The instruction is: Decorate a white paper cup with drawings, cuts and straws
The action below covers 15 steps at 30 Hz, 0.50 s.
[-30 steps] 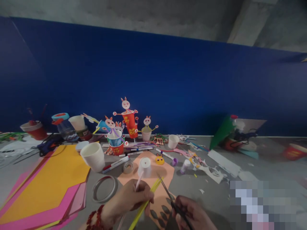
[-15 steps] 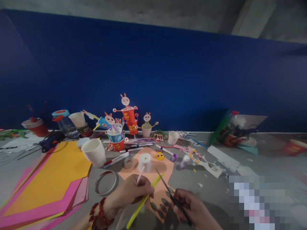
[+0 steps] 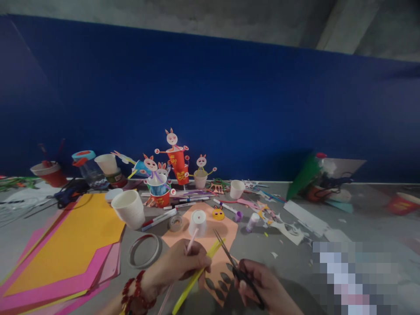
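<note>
My left hand (image 3: 192, 260), with a red bead bracelet at the wrist, pinches a long yellow strip (image 3: 188, 292) between thumb and finger. A thin pale pink straw (image 3: 194, 236) also passes through that hand. My right hand (image 3: 257, 280) grips black-handled scissors (image 3: 226, 248), whose blades are slightly apart beside the yellow strip's upper end. Beneath both hands lies an orange paper sheet (image 3: 226, 234) with dark leaf shapes on it. An upturned white paper cup (image 3: 198, 222) and a yellow animal-face cutout (image 3: 218, 213) rest on that sheet.
Left are stacked coloured papers (image 3: 78, 236), a tape roll (image 3: 143, 250) and a white cup (image 3: 129, 209). Rabbit-faced cup figures (image 3: 177, 159) stand at the back. A glue stick (image 3: 252, 222) and paper scraps (image 3: 285, 227) lie right, before a blue partition (image 3: 210, 96).
The scissors' blades have parted slightly and the handles have spread in my right hand. My left hand, the yellow strip and the straw stay nearly still.
</note>
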Tool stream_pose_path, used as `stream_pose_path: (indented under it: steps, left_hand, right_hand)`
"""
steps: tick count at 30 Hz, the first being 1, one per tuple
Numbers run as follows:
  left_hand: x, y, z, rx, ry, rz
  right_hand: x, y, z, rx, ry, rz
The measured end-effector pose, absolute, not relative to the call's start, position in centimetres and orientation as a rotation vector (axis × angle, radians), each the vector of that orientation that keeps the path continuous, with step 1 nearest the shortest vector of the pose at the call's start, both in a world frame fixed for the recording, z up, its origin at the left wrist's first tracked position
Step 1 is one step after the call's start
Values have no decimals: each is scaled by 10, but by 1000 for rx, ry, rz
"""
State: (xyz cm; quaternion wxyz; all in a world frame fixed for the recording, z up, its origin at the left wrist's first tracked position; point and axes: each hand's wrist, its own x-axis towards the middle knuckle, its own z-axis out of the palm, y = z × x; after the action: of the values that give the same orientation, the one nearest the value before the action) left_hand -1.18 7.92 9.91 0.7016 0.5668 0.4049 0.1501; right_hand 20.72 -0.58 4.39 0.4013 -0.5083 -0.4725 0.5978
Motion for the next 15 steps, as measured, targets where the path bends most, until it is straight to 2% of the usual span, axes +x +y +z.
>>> stream_pose_path:
  steps: [15]
  left_hand:
    - [-11,80,97,1247,886,341]
  right_hand:
    - [208,-7,6,-1271,-1106,1440]
